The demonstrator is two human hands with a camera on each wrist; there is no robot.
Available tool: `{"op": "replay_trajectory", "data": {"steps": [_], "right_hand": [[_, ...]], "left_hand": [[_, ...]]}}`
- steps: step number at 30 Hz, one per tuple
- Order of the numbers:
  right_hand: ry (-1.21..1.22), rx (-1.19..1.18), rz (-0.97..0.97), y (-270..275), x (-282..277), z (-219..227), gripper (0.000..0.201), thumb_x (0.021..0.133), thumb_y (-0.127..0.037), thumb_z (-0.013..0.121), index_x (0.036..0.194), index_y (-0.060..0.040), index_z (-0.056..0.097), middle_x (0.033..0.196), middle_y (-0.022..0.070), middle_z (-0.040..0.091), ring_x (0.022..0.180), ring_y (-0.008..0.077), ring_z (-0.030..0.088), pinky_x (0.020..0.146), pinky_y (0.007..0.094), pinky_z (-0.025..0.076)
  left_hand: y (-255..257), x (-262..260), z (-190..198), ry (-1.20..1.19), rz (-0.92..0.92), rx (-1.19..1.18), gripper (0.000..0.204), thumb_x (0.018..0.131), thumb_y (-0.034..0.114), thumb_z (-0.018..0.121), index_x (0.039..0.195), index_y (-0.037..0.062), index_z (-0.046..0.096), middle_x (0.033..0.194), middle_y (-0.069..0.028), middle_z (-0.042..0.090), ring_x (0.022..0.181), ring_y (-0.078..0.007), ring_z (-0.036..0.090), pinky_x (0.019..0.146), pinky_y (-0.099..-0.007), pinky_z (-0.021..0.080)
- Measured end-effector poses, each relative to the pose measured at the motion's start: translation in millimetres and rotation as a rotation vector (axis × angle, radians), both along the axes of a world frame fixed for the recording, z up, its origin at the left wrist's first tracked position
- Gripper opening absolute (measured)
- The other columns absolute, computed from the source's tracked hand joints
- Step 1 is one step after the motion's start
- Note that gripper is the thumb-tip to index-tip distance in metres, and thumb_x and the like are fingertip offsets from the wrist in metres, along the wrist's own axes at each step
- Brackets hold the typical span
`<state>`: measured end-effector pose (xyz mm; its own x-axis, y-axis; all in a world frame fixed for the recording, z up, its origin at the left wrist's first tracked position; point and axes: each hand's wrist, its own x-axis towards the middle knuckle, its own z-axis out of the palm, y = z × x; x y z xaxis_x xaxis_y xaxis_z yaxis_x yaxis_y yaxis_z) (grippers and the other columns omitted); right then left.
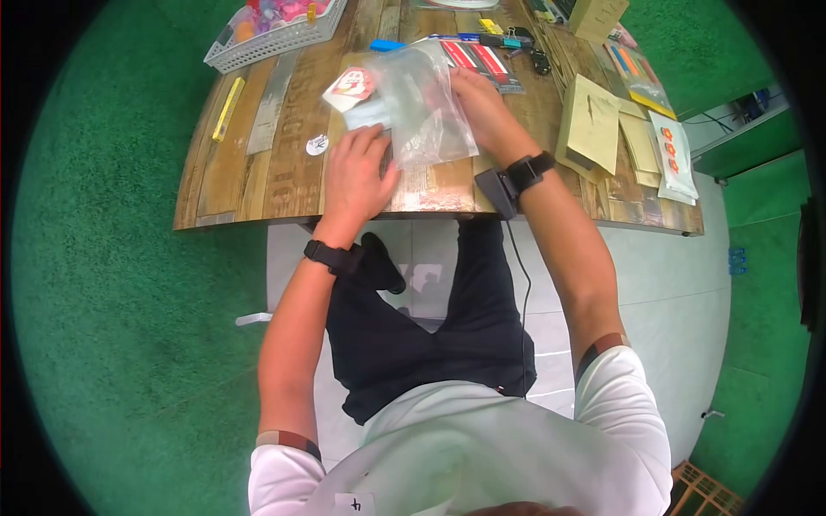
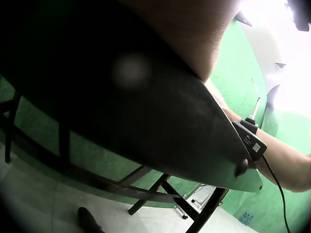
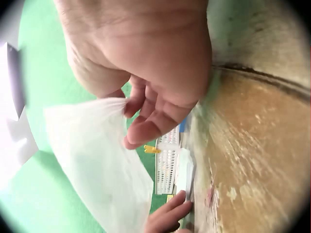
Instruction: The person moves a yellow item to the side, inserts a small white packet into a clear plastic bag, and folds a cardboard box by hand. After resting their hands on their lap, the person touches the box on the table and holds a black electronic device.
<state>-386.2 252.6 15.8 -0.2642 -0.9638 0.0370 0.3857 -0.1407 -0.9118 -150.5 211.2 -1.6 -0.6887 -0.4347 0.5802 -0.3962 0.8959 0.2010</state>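
Observation:
My right hand (image 1: 486, 112) pinches a clear plastic bag (image 1: 422, 112) at its edge, between thumb and fingertips. In the right wrist view the bag (image 3: 97, 155) hangs from those fingers as a frosted sheet. My left hand (image 1: 357, 172) lies on the tabletop, its fingertips at a pale blue-white flat item (image 1: 368, 114). Beside that item is a white card with a red print (image 1: 351, 86). The bag overlaps part of the pale item in the head view. The left wrist view shows the dark table underside, with the left hand's fingers out of sight.
A white basket (image 1: 275, 53) of colourful things stands at the back left. A yellow strip (image 1: 228, 109) and a round white sticker (image 1: 317, 144) lie left. Brown paper packets (image 1: 594, 125) and a white pouch (image 1: 675, 159) lie right. Clips and red-black packaging (image 1: 482, 62) lie behind the bag.

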Motion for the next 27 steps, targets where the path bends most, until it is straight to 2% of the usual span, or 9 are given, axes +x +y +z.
{"op": "replay_trajectory", "data": {"steps": [5, 8, 11, 14, 17, 19, 22, 25, 27], "right_hand": [[0.381, 0.101, -0.117, 10, -15, -8, 0.021, 0.094, -0.013, 0.061, 0.110, 0.0005, 0.061, 0.098, 0.0073, 0.068, 0.084, 0.0115, 0.065, 0.074, 0.0251, 0.052], [0.627, 0.034, -0.279, 31, -12, -3, 0.025, 0.089, -0.009, 0.062, 0.110, 0.0048, 0.060, 0.100, 0.0121, 0.068, 0.088, 0.0177, 0.067, 0.072, 0.0302, 0.054], [0.976, -0.087, -0.466, 64, -9, 16, 0.031, 0.086, -0.009, 0.064, 0.114, 0.0036, 0.059, 0.113, 0.0162, 0.064, 0.102, 0.0267, 0.064, 0.084, 0.0353, 0.053], [1.409, -0.194, -0.551, 99, -14, 35, 0.040, 0.083, -0.012, 0.069, 0.121, -0.0070, 0.060, 0.132, 0.0208, 0.053, 0.128, 0.0381, 0.047, 0.107, 0.0434, 0.039], [1.686, -0.136, -0.754, 128, -26, 44, 0.040, 0.079, -0.011, 0.071, 0.117, -0.0036, 0.059, 0.134, 0.0222, 0.050, 0.131, 0.0436, 0.041, 0.109, 0.0507, 0.034], [1.785, -0.036, -0.780, 144, -49, 37, 0.049, 0.079, -0.024, 0.075, 0.121, -0.0037, 0.059, 0.140, 0.0260, 0.044, 0.135, 0.0500, 0.033, 0.111, 0.0565, 0.029], [1.974, 0.532, -0.889, 157, -63, 32, 0.073, 0.080, -0.054, 0.071, 0.132, -0.0061, 0.054, 0.147, 0.0300, 0.037, 0.138, 0.0555, 0.026, 0.109, 0.0600, 0.031], [1.777, 0.813, -0.787, 160, -65, 35, 0.081, 0.077, -0.053, 0.075, 0.134, -0.0003, 0.051, 0.148, 0.0332, 0.031, 0.137, 0.0565, 0.026, 0.103, 0.0688, 0.032], [1.687, 0.834, -0.717, 162, -76, 28, 0.086, 0.075, -0.055, 0.076, 0.136, -0.0001, 0.049, 0.148, 0.0349, 0.030, 0.136, 0.0578, 0.026, 0.104, 0.0669, 0.033]], "left_hand": [[2, 0, 1, 0.009, 0.024, 0.029, 0.031, 0.081, 0.019, 0.069, 0.106, 0.0011, 0.067, 0.125, -0.0105, 0.063, 0.114, -0.0316, 0.056, 0.095, -0.0437, 0.045], [2, 1, -1, 0.009, 0.023, 0.031, 0.031, 0.082, 0.020, 0.068, 0.106, 0.0007, 0.067, 0.125, -0.0104, 0.063, 0.114, -0.0313, 0.055, 0.095, -0.0434, 0.045], [2, 1, -1, 0.016, 0.014, 0.031, 0.031, 0.082, 0.020, 0.068, 0.107, 0.0003, 0.067, 0.125, -0.0109, 0.062, 0.114, -0.0314, 0.055, 0.095, -0.0430, 0.045], [1, 1, -2, 0.022, 0.004, 0.018, 0.032, 0.082, 0.021, 0.067, 0.106, -0.0003, 0.067, 0.124, -0.0125, 0.062, 0.114, -0.0321, 0.055, 0.094, -0.0436, 0.045], [2, 2, -2, 0.019, 0.000, 0.009, 0.033, 0.082, 0.021, 0.067, 0.106, -0.0009, 0.066, 0.123, -0.0138, 0.062, 0.114, -0.0327, 0.055, 0.094, -0.0443, 0.045], [3, 1, -2, 0.019, -0.007, 0.010, 0.033, 0.082, 0.021, 0.067, 0.107, -0.0011, 0.066, 0.123, -0.0139, 0.062, 0.114, -0.0327, 0.055, 0.094, -0.0443, 0.045], [2, 1, -2, 0.024, -0.021, 0.005, 0.034, 0.082, 0.021, 0.067, 0.108, -0.0012, 0.066, 0.123, -0.0138, 0.062, 0.114, -0.0324, 0.055, 0.094, -0.0441, 0.045], [2, 1, -2, 0.019, -0.013, -0.004, 0.035, 0.082, 0.022, 0.067, 0.109, -0.0013, 0.066, 0.122, -0.0134, 0.063, 0.113, -0.0320, 0.055, 0.093, -0.0440, 0.045], [1, 2, -5, 0.019, -0.015, -0.007, 0.034, 0.082, 0.022, 0.067, 0.108, -0.0010, 0.066, 0.121, -0.0132, 0.063, 0.111, -0.0319, 0.056, 0.092, -0.0441, 0.046]]}}
